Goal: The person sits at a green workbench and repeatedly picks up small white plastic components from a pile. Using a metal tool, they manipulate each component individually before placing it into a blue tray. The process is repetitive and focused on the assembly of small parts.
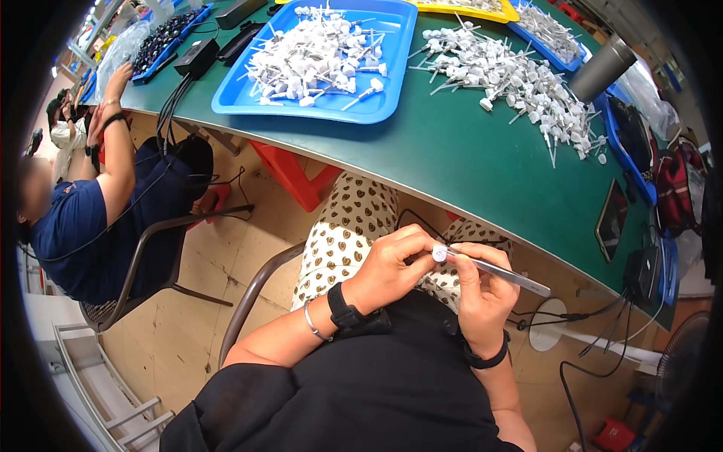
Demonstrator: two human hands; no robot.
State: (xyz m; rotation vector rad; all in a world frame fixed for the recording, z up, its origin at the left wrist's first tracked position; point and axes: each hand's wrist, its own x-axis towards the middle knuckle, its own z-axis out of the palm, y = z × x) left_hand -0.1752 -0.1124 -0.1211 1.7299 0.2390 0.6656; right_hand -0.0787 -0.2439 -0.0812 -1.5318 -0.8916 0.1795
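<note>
Head view: the step in hand looks like close tweezer work on a small white part, held above the lap near the green table; going on would call for a steady pinch and light control. The left hand pinches the part, wrist angled inward; the right hand holds metal tweezers pointing left toward it, though whether they grip it I cannot tell.

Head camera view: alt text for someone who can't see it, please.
A person's left hand holds a small white part while the right hand holds metal tweezers at it. Beyond, on a green table, a blue tray of white pieces sits beside a loose pile of more.
</note>
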